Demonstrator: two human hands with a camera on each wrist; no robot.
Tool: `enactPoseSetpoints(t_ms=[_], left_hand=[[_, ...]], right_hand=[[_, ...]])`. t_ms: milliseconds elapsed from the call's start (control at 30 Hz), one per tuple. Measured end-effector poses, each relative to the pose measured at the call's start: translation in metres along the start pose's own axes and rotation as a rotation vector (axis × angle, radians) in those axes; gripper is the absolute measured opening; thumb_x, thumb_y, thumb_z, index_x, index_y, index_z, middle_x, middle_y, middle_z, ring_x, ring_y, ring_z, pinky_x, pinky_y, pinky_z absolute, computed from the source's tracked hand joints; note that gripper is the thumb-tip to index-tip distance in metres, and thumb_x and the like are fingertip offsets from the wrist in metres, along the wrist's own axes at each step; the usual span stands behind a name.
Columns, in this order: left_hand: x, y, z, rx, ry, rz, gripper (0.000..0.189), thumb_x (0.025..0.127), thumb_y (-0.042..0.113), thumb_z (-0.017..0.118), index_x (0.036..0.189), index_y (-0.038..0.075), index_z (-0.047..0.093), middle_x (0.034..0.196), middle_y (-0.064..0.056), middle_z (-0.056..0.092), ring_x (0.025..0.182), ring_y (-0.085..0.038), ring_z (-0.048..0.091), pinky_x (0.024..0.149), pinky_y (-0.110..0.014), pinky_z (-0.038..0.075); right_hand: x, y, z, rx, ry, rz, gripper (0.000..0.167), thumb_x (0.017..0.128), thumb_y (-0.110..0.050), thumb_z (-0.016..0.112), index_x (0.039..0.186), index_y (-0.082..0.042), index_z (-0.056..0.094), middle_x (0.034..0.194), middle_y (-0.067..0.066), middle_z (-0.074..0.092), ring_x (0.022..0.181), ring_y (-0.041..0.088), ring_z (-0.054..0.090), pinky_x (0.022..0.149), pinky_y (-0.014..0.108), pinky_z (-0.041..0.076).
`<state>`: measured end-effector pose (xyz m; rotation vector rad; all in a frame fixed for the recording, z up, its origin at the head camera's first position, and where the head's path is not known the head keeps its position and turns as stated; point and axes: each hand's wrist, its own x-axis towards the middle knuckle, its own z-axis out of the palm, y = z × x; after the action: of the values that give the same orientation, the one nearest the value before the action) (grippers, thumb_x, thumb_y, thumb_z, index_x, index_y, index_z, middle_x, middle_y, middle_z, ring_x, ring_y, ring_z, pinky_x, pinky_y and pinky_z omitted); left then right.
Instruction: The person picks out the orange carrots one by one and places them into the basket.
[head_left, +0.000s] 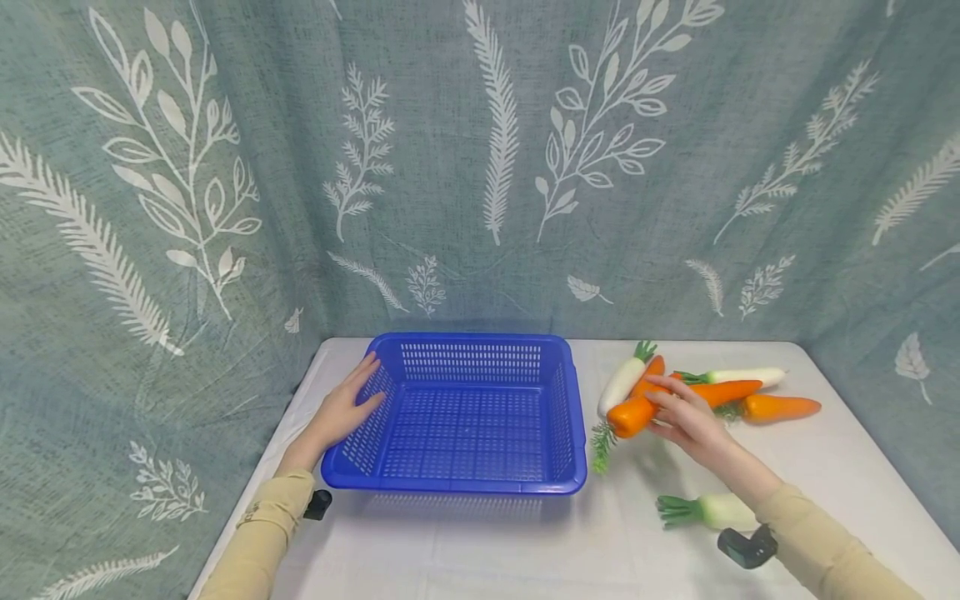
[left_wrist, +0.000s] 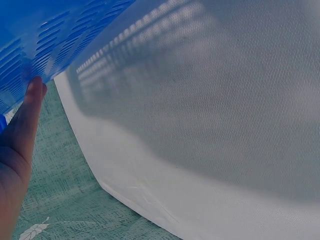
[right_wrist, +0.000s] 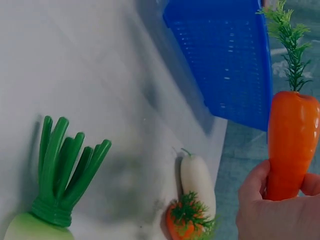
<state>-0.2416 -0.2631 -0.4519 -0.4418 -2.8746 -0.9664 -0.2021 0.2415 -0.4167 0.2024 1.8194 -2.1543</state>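
Note:
My right hand (head_left: 693,421) grips an orange carrot (head_left: 632,415) by its lower part, fingers and thumb on either side. Its feathery green top (right_wrist: 291,45) points toward the blue basket (head_left: 454,485), and the carrot is held above the table, right of the basket. At the basket's left side is my left hand (head_left: 345,410), with fairly straight fingers against the wall and the thumb over the rim. The left wrist view shows fingertips (left_wrist: 36,85) touching the outer slotted wall.
Behind the held carrot lie a white radish (head_left: 619,388) and another carrot (head_left: 654,367). Farther right are a long white radish (head_left: 750,377) and two carrots (head_left: 727,392). A green-topped radish (head_left: 722,510) lies near my right forearm. A patterned curtain (head_left: 450,167) hangs around the white table (head_left: 450,550).

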Motion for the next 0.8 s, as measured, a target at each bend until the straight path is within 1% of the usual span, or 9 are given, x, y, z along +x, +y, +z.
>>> enactPoseSetpoints(t_ms=[100, 200, 333, 467, 667, 800], left_hand=[[0.0, 0.0, 0.0, -0.003, 0.0, 0.001, 0.06, 0.095, 0.018, 0.053, 0.146, -0.005, 0.029, 0.155, -0.023, 0.021, 0.14, -0.046, 0.024, 0.111, -0.061, 0.024], [0.0, 0.0, 0.0, -0.003, -0.002, 0.003, 0.06, 0.095, 0.017, 0.053, 0.145, -0.005, 0.029, 0.155, -0.023, 0.021, 0.14, -0.046, 0.024, 0.111, -0.061, 0.024], [0.0, 0.0, 0.0, 0.001, -0.003, 0.002, 0.06, 0.095, 0.018, 0.053, 0.145, -0.005, 0.029, 0.155, -0.023, 0.021, 0.14, -0.046, 0.024, 0.111, -0.062, 0.024], [0.001, -0.001, 0.0, 0.001, -0.003, 0.003, 0.06, 0.095, 0.019, 0.053, 0.146, -0.004, 0.03, 0.155, -0.022, 0.021, 0.139, -0.046, 0.025, 0.111, -0.062, 0.025], [0.001, -0.001, 0.0, 0.001, -0.002, 0.006, 0.06, 0.095, 0.018, 0.053, 0.146, -0.004, 0.03, 0.156, -0.022, 0.021, 0.14, -0.045, 0.025, 0.111, -0.062, 0.025], [0.001, -0.002, 0.0, 0.002, -0.001, 0.006, 0.06, 0.095, 0.018, 0.054, 0.146, -0.004, 0.03, 0.156, -0.022, 0.02, 0.14, -0.045, 0.025, 0.111, -0.061, 0.025]], right_hand=[[0.001, -0.001, 0.003, 0.016, -0.003, 0.001, 0.023, 0.097, -0.017, 0.052, 0.117, -0.027, 0.053, 0.109, -0.005, 0.051, 0.078, 0.005, 0.059, 0.078, 0.02, 0.054], [0.001, -0.001, 0.006, 0.014, -0.011, -0.004, 0.023, 0.097, -0.016, 0.051, 0.116, -0.028, 0.054, 0.111, -0.004, 0.048, 0.08, 0.005, 0.059, 0.078, 0.02, 0.054], [0.003, -0.002, 0.01, 0.008, -0.024, -0.014, 0.023, 0.096, -0.017, 0.053, 0.114, -0.031, 0.057, 0.114, -0.003, 0.046, 0.082, 0.005, 0.059, 0.079, 0.02, 0.054], [0.004, -0.003, 0.016, 0.01, -0.025, -0.018, 0.023, 0.096, -0.017, 0.055, 0.115, -0.03, 0.058, 0.113, -0.002, 0.045, 0.083, 0.005, 0.058, 0.08, 0.02, 0.054], [0.008, -0.004, 0.026, 0.013, -0.025, -0.022, 0.02, 0.096, -0.016, 0.054, 0.107, -0.031, 0.059, 0.109, -0.002, 0.047, 0.081, 0.006, 0.057, 0.08, 0.021, 0.054], [0.01, -0.005, 0.034, 0.031, -0.033, -0.022, 0.02, 0.097, -0.015, 0.052, 0.105, -0.032, 0.058, 0.114, -0.001, 0.044, 0.087, 0.006, 0.059, 0.081, 0.021, 0.054]])
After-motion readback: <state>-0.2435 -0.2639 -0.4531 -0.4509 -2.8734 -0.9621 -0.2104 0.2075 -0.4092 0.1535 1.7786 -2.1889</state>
